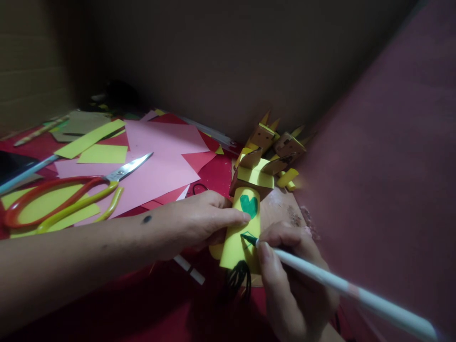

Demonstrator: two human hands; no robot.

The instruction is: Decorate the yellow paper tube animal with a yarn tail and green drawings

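A yellow paper tube (233,249) with a filled green heart (249,205) lies in front of me, joined to a small cardboard box head (254,178). My left hand (210,216) grips the tube from the left, its thumb pressed just below the heart. In my right hand (295,280) is a white felt-tip pen (320,273) with a dark green tip. That tip touches the paper beside a thin green outline under the heart. Black string loops (238,280) hang from the tube's near end.
Scissors (117,178) with red and yellow handles lie at left on pink paper (160,156) and yellow scraps (103,154). Behind the tube stand two small cardboard figures (265,135) with pointed tops. A dark wall (213,57) rises behind; a pinkish surface (384,166) is at right.
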